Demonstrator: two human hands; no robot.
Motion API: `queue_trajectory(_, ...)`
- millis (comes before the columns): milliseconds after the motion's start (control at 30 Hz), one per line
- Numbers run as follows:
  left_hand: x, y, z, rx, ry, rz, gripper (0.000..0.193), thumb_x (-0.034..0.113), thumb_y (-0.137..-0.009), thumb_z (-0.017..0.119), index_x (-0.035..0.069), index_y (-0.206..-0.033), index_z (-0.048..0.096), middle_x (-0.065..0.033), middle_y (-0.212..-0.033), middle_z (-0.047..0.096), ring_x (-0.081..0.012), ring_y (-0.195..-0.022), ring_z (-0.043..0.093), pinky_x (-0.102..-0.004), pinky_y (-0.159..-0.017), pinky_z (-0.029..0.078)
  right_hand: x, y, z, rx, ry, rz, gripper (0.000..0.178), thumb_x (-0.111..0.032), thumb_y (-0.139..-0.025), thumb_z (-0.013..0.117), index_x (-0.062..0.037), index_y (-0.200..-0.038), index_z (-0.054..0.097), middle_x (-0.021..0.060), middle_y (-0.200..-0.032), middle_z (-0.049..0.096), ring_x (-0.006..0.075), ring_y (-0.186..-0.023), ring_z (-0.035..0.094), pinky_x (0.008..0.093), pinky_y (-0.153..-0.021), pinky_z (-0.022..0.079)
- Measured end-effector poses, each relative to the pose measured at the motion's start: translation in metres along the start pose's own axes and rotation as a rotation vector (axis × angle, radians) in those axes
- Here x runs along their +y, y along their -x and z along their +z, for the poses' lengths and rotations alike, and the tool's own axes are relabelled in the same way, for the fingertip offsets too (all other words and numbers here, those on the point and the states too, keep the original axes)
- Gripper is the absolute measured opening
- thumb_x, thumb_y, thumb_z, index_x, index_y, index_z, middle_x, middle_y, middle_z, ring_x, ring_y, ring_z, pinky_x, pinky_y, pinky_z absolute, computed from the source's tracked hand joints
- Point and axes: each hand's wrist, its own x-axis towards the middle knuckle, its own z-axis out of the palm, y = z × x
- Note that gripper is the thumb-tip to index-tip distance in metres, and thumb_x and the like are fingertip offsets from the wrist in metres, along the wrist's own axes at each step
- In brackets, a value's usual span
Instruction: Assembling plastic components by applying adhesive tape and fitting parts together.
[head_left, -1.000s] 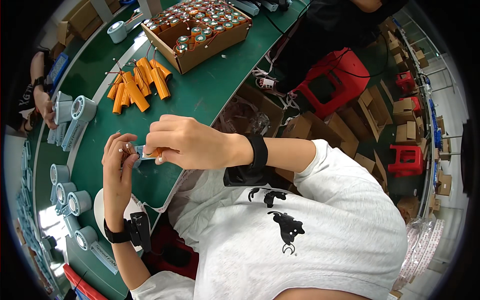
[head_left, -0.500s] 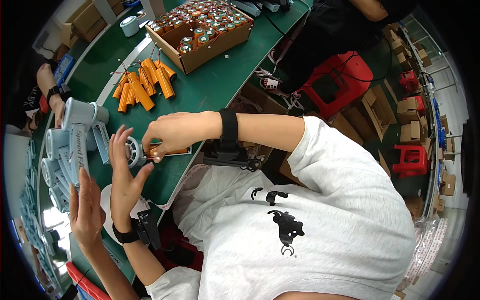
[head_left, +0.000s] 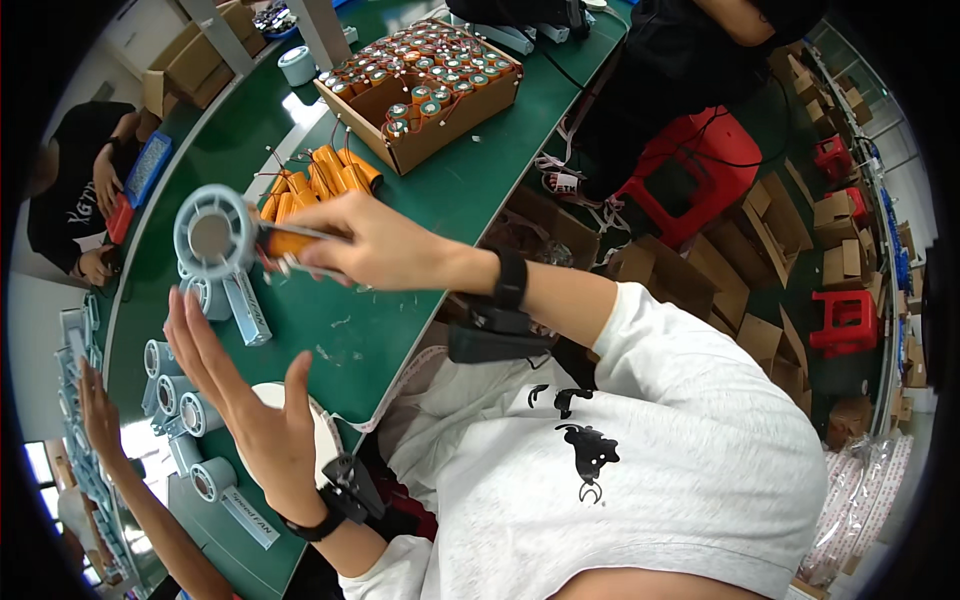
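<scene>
My right hand (head_left: 385,245) is closed around the handle of a pale blue handheld fan housing (head_left: 212,232), lifted above the table. An orange cylindrical battery (head_left: 288,243) shows in its handle, partly hidden by my fingers. Nearer to me, my left hand (head_left: 255,420) is raised with the fingers spread and nothing in it. Beyond my right hand lies a pile of orange batteries (head_left: 325,172) with thin wires. Another pale blue fan housing (head_left: 248,308) rests on the table below the raised one.
A cardboard box (head_left: 455,130) of wired batteries stands on the green table (head_left: 350,335). More fan housings (head_left: 212,480) lie at the left. A co-worker's hand (head_left: 98,405) reaches in there; another person (head_left: 85,190) sits across. Red stools (head_left: 690,170) stand on the right.
My right hand has lifted the fan housing off the table, up and leftward. My left hand has come away from it and lowered. The co-worker's hand has moved left; the stacked housings now lie spread.
</scene>
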Motion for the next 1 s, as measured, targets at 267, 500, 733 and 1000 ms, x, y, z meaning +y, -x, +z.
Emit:
queue_trajectory(267, -0.018, 0.141, -0.036, -0.665, -0.313, -0.588, 0.096, 0.019, -0.058, 0.078, -0.005, -0.133, 0.023, -0.0228, -0.139, 0.023, -0.0405, -0.13, 0.014, -0.0436, -0.106, 0.015, 0.123, -0.248, 0.0, 0.103, 0.421, 0.337, 0.028, -0.02, -0.08, 0.054, 0.005, -0.091, 0.06, 0.0148, -0.078, 0.063, 0.0244, -0.07, 0.064, 0.0348, -0.057, 0.05)
queue_trajectory(500, -0.029, 0.101, -0.038, -0.768, -0.492, -0.538, 0.085, 0.033, -0.056, 0.077, 0.0, -0.124, 0.038, -0.0195, -0.129, 0.036, -0.0372, -0.121, 0.029, -0.0458, -0.099, 0.025, 0.125, -0.256, 0.005, 0.233, 1.22, -0.037, 0.028, -0.021, -0.074, 0.054, 0.0015, -0.088, 0.064, 0.0207, -0.082, 0.063, 0.0352, -0.084, 0.062, 0.0421, -0.075, 0.047)
queue_trajectory(733, -0.039, 0.112, -0.048, -0.671, -0.429, -0.455, 0.08, 0.043, -0.057, 0.076, 0.004, -0.121, 0.047, -0.0174, -0.121, 0.047, -0.0351, -0.116, 0.037, -0.0506, -0.093, 0.03, -0.011, -0.122, -0.143, -0.274, 1.315, 0.412, 0.022, -0.009, -0.066, 0.059, -0.001, -0.085, 0.064, 0.0164, -0.081, 0.064, 0.0279, -0.072, 0.063, 0.0363, -0.06, 0.048)
queue_trajectory(1000, -0.04, 0.138, -0.031, -0.266, -0.07, -0.457, 0.07, 0.021, -0.064, 0.075, -0.007, -0.119, 0.042, -0.0196, -0.112, 0.045, -0.034, -0.1, 0.047, -0.0404, -0.084, 0.039, 0.027, -0.087, -0.166, -0.601, 1.043, 0.329, 0.018, -0.013, -0.073, 0.059, -0.0013, -0.086, 0.063, 0.0093, -0.077, 0.064, 0.0192, -0.074, 0.06, 0.0302, -0.062, 0.044)
